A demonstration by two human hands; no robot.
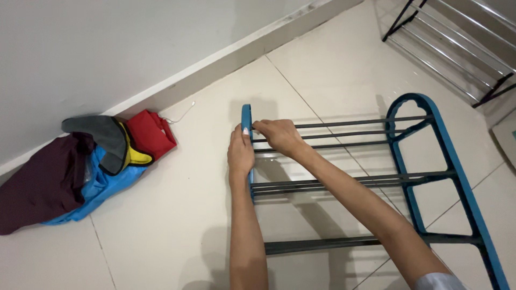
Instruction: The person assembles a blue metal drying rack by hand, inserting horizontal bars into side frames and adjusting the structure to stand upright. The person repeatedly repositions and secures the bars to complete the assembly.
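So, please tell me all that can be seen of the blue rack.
The rack stands on the tiled floor. It has two blue side frames, plastic by the look, joined by dark thin rods in three tiers. The left hand holds the near frame; the right hand pinches a top rod at that frame.

Bare floor (177,215) lies open between the pile of bags (80,166) by the wall (80,48) and the blue rack (414,177). The rack's dark rods (344,180) leave gaps to reach through. A second black rack (451,48) blocks the far corner.
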